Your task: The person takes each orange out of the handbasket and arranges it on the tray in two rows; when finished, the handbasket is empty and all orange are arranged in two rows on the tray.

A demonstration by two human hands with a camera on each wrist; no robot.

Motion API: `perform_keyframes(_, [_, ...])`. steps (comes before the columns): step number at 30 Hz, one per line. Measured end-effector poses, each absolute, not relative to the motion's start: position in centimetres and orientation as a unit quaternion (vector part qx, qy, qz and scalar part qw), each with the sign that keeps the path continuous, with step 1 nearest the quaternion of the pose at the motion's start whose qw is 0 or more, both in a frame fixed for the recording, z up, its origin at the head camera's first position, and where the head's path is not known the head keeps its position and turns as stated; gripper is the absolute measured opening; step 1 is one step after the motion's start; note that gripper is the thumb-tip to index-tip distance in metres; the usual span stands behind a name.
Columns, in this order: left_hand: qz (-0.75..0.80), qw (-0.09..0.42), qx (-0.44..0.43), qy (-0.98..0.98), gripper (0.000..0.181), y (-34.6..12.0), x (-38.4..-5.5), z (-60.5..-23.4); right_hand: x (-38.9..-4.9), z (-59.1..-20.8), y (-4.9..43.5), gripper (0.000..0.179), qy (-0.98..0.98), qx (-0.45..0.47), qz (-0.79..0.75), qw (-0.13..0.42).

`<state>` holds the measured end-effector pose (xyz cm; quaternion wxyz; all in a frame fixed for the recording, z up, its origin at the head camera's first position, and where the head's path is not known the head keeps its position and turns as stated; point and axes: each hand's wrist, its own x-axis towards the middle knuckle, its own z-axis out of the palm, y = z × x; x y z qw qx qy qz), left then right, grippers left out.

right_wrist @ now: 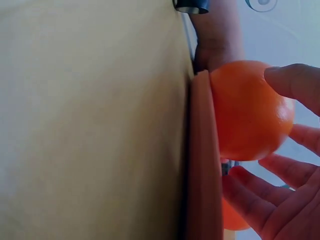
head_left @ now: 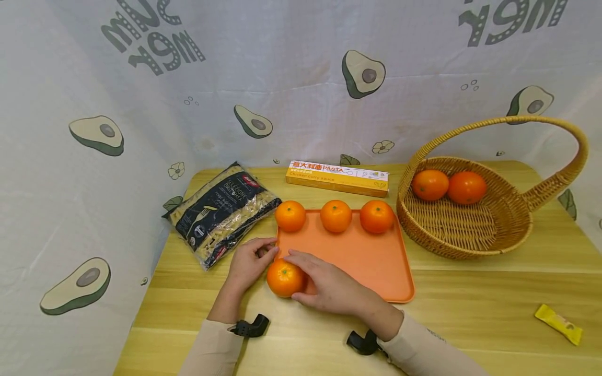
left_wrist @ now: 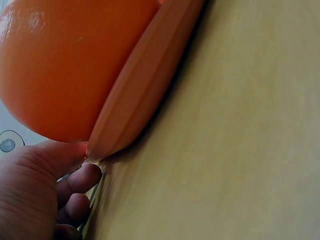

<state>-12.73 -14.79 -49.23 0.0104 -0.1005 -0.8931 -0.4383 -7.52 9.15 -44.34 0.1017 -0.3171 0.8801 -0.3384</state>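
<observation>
Along the left side of an orange tray [head_left: 362, 261], my left hand [head_left: 249, 263] pinches the rim between thumb and curled fingers. My right hand [head_left: 331, 284] holds an orange [head_left: 284, 278] at the tray's near left corner, its thumb on the near side and fingers on the far side. In the right wrist view the thumb overlaps the orange [right_wrist: 250, 112], and the fingers spread around its other side. Three more oranges stand along the tray's far edge: a left one [head_left: 290, 216], a middle one [head_left: 336, 215] and a right one [head_left: 377, 216].
A wicker basket [head_left: 451, 248] with a tall handle stands right of the tray, holding two red-orange fruits [head_left: 466, 188]. Behind the tray lies a pasta box [head_left: 336, 178]. A dark pasta bag [head_left: 223, 209] is at left, a yellow wrapped snack [head_left: 558, 324] at far right.
</observation>
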Motion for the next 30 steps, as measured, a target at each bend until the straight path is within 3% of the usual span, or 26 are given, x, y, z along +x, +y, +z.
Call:
perform_keyframes(7, [-0.438,0.006,-0.101,-0.893,0.026,-14.8,-12.7,-49.2,-7.7,-43.0,9.9,0.075,0.888,-0.291,-0.343,0.093])
perform_keyframes(17, [-0.443,0.004,-0.101,-0.891,0.027,-14.6,-12.6,-49.1,-7.8,-40.7,12.1,0.073,0.894,-0.263,-0.361,0.037])
perform_keyframes(30, [-0.448,-0.002,-0.092,-0.889,0.027,-14.8,-12.7,-49.2,-8.3,-39.9,18.6,0.072,0.907,-0.233,-0.329,-0.125])
